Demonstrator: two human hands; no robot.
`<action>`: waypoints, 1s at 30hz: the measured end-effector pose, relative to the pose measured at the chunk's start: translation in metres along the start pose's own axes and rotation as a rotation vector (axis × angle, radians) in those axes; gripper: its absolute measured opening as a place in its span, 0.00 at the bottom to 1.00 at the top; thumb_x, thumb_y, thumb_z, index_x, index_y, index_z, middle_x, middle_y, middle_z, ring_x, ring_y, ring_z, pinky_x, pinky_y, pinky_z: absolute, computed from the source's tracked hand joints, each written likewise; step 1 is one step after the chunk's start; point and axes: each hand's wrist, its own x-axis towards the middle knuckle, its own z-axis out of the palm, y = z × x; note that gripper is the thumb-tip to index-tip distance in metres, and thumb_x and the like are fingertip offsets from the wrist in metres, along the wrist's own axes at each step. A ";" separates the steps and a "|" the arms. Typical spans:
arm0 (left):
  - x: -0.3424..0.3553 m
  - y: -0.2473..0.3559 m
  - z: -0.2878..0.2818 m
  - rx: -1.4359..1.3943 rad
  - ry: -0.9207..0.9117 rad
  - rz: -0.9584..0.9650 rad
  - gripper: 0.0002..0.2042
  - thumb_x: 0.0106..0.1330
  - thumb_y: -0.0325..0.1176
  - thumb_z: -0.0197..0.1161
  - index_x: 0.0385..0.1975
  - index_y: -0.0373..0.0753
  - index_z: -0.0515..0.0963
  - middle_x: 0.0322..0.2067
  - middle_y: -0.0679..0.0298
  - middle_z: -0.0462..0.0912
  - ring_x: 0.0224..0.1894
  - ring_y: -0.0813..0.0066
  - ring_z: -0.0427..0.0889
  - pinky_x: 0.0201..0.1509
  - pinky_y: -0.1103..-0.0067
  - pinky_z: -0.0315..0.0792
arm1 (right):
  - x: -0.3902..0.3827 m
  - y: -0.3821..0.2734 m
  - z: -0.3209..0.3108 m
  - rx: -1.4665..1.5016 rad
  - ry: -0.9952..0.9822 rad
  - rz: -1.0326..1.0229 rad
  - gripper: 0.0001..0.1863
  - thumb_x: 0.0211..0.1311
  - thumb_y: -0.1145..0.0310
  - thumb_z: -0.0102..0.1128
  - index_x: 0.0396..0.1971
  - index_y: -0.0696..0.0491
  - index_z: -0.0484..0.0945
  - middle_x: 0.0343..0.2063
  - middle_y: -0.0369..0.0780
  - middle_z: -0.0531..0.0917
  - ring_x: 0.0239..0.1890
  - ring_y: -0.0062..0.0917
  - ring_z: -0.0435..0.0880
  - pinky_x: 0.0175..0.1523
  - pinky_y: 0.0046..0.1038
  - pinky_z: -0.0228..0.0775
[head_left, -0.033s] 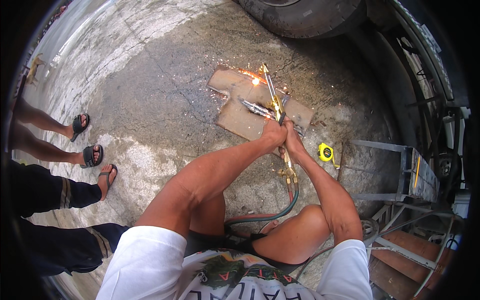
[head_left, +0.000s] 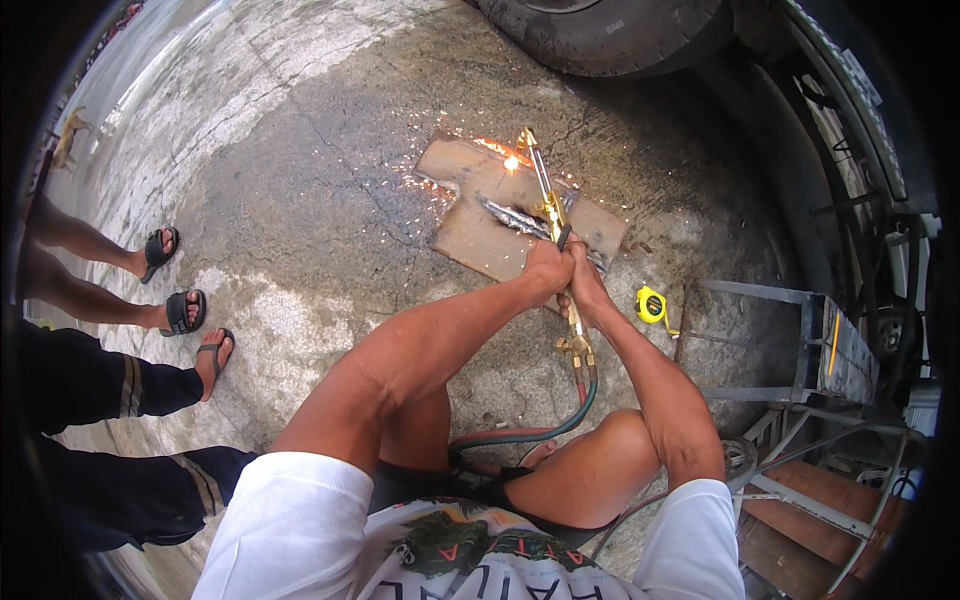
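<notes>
Both my hands are wrapped round a brass cutting torch (head_left: 552, 205): my left hand (head_left: 547, 268) and, right against it, my right hand (head_left: 590, 287). Its head points away from me over a flat brown steel plate (head_left: 487, 243) on the ground. A bright glowing spot (head_left: 512, 163) burns on the plate beside the torch head, and an orange-hot line runs along the far edge. Sparks scatter round the plate's far and left sides. Silvery metal strips (head_left: 518, 217) lie on the plate. My fingertips are partly hidden behind the torch handle.
Red and green hoses (head_left: 530, 434) run from the torch past my legs. A yellow tape measure (head_left: 651, 304) lies right of my hands. A metal stand (head_left: 800, 340) is at the right, a large tyre (head_left: 620, 35) at the far side. Two people's sandalled feet (head_left: 183, 312) are at the left.
More sparks spray at the plate's left notch. The glow near my left hand has faded. My hands and the torch hold the same position.
</notes>
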 end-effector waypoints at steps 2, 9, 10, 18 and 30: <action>0.004 -0.003 0.001 0.011 -0.005 0.006 0.22 0.71 0.43 0.56 0.37 0.22 0.79 0.31 0.49 0.84 0.28 0.64 0.84 0.26 0.67 0.78 | -0.001 0.000 0.000 -0.005 -0.003 -0.014 0.33 0.69 0.29 0.32 0.36 0.47 0.67 0.17 0.34 0.67 0.12 0.22 0.65 0.15 0.30 0.60; 0.018 -0.006 0.002 -0.032 -0.017 0.022 0.22 0.72 0.43 0.55 0.36 0.22 0.79 0.30 0.50 0.83 0.25 0.66 0.82 0.24 0.67 0.77 | 0.011 -0.003 -0.003 0.008 -0.008 -0.016 0.33 0.69 0.28 0.33 0.35 0.47 0.66 0.18 0.34 0.68 0.11 0.22 0.65 0.14 0.30 0.60; 0.019 -0.007 0.002 -0.038 -0.017 0.020 0.22 0.72 0.43 0.55 0.36 0.22 0.79 0.30 0.50 0.83 0.25 0.66 0.82 0.24 0.67 0.77 | 0.010 -0.004 -0.002 0.006 -0.007 -0.010 0.33 0.69 0.28 0.33 0.34 0.47 0.66 0.18 0.34 0.68 0.11 0.22 0.65 0.14 0.30 0.61; 0.010 0.002 -0.001 -0.004 -0.018 -0.018 0.21 0.71 0.41 0.56 0.40 0.22 0.79 0.37 0.45 0.84 0.36 0.57 0.86 0.35 0.65 0.80 | 0.010 -0.004 -0.003 -0.004 -0.003 0.010 0.33 0.69 0.28 0.32 0.34 0.47 0.66 0.17 0.34 0.68 0.11 0.21 0.66 0.14 0.29 0.61; 0.004 0.005 -0.002 0.006 0.003 0.003 0.23 0.72 0.44 0.55 0.36 0.22 0.80 0.32 0.50 0.84 0.28 0.65 0.84 0.28 0.67 0.79 | 0.001 -0.009 0.001 -0.032 0.029 -0.010 0.39 0.68 0.26 0.30 0.29 0.52 0.70 0.15 0.34 0.68 0.12 0.20 0.64 0.17 0.30 0.62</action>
